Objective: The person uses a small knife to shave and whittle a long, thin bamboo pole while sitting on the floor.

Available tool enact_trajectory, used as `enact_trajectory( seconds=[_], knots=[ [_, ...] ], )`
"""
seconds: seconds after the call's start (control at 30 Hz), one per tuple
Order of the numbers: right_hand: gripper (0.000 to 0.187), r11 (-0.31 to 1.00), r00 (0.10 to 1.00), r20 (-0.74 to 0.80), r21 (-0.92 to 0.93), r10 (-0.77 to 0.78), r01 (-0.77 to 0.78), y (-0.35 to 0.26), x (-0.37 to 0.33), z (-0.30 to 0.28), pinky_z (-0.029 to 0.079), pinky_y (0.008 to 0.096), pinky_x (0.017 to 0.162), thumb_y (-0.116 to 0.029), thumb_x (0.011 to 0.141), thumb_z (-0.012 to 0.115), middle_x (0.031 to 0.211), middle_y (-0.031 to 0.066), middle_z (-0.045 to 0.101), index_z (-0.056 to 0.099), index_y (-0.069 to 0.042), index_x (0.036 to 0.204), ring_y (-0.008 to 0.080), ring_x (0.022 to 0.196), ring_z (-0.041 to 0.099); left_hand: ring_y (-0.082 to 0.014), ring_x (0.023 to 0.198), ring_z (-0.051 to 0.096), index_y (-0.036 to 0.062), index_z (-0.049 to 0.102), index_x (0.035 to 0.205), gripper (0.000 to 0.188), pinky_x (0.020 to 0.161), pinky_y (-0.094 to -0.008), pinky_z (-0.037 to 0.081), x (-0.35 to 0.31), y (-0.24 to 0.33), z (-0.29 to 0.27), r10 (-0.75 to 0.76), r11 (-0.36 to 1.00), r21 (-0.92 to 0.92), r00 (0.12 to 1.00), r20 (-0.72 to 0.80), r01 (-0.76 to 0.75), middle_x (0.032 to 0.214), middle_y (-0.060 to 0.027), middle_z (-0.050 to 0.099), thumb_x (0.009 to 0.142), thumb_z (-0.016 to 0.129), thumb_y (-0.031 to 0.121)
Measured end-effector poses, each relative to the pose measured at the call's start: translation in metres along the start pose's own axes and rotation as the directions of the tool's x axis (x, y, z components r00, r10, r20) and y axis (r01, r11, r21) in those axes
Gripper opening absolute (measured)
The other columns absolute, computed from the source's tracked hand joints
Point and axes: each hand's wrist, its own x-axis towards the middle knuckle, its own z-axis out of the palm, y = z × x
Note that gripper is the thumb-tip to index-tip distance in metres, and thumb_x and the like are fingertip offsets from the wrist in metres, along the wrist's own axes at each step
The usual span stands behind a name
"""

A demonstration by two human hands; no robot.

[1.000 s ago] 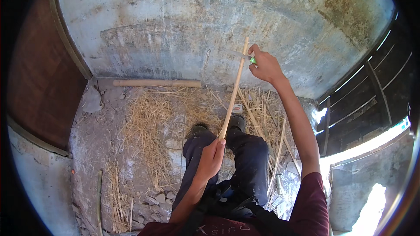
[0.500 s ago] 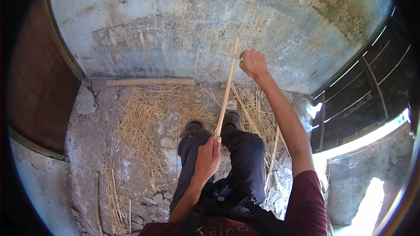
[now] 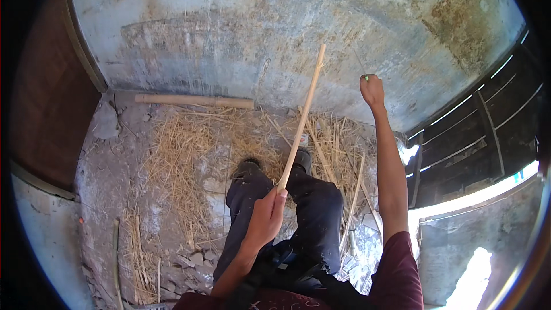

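Note:
My left hand (image 3: 265,218) is closed around the lower end of a long, pale bamboo strip (image 3: 303,116). The strip slants up and away between my knees toward the wall, with a small curl of shaving at its far end. In my right hand (image 3: 373,90), stretched out to the right of that end, is a knife (image 3: 359,59). Its thin blade points up and away, apart from the strip, and a bit of green handle shows at my fist.
Straw-like shavings (image 3: 178,155) cover the floor around my shoes. A bamboo pole (image 3: 195,101) lies along the foot of the stained wall (image 3: 241,40). Loose strips (image 3: 353,195) lie right of my legs, rubble (image 3: 192,261) to the left. A dark slatted partition (image 3: 465,132) stands at right.
The knife has come off the strip's far end and swung out to the right with my right hand. The strip's far end has shifted slightly right, and my left hand still grips it.

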Motion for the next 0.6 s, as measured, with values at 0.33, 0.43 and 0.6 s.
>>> enact_trajectory(
  seconds=[0.33,0.43,0.6],
  knots=[
    [0.025,0.893,0.887,0.108,0.086,-0.450,0.442,-0.122,-0.101,-0.038,0.059,0.0554,0.079,-0.011,0.085,0.062,0.082,0.0293,0.072,0.081,-0.001,0.097,0.0482,0.077,0.071,-0.0309,0.045,0.053,-0.0020,0.060,0.104,0.025,0.048,-0.0431,0.035,-0.003,0.012,0.012,0.095,0.981,0.173,0.995,-0.042,-0.087,0.058,-0.0181,0.048,0.113,0.055,0.021],
    [0.028,0.916,0.903,0.165,0.000,-0.397,0.402,-0.112,-0.092,-0.030,0.060,0.0554,0.081,-0.010,0.082,0.063,0.084,0.0298,0.072,0.082,-0.002,0.100,0.0469,0.080,0.072,-0.0368,0.048,0.054,-0.0021,0.060,0.103,0.026,0.048,-0.0442,0.035,-0.002,0.010,0.019,0.124,0.971,0.212,0.991,-0.048,-0.111,0.058,-0.0204,0.049,0.113,0.056,0.021],
    [0.025,0.915,0.896,0.212,-0.020,-0.390,0.403,-0.106,-0.076,-0.014,0.060,0.0553,0.083,-0.013,0.081,0.063,0.088,0.0316,0.072,0.079,0.000,0.095,0.0469,0.087,0.073,-0.0459,0.058,0.062,-0.0022,0.061,0.104,0.025,0.050,-0.0471,0.038,0.000,0.007,0.022,0.125,0.953,0.286,0.989,-0.073,-0.099,0.061,-0.0240,0.053,0.112,0.056,0.021]
  ],
)
